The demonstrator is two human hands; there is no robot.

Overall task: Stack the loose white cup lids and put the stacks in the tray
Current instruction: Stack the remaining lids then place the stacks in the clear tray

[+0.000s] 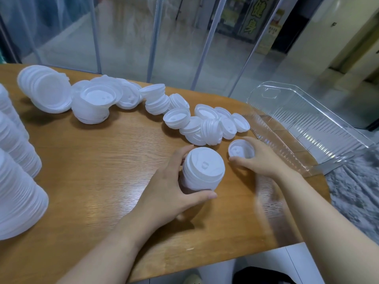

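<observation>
A: Head view first. What crowds the hands?

B: A loose pile (213,126) of white lids lies just beyond them on the table (98,160), and more lids trail off to the far left, some already nested into a short stack (92,107). Tall stacks (14,181) stand along the left edge.

A: And the hands themselves?

B: The left hand (170,193) has thumb and fingers curled round a small stack of lids (202,171), held just in front of the pile. The right hand (260,158) curls round a single lid (241,149) lying rim up on the table, just beside that stack.

A: The tray?

B: A clear tray (307,124) sits at the right end of the table, tilted, partly past the rim, with nothing white in it.

A: Any writing?

B: Green characters on a yellow sign (254,19) behind the glass, too blurred to read.

A: Room to move?

B: Bare wood spreads left of the left hand and toward the near edge; the table's curved rim runs close by the right forearm.
</observation>
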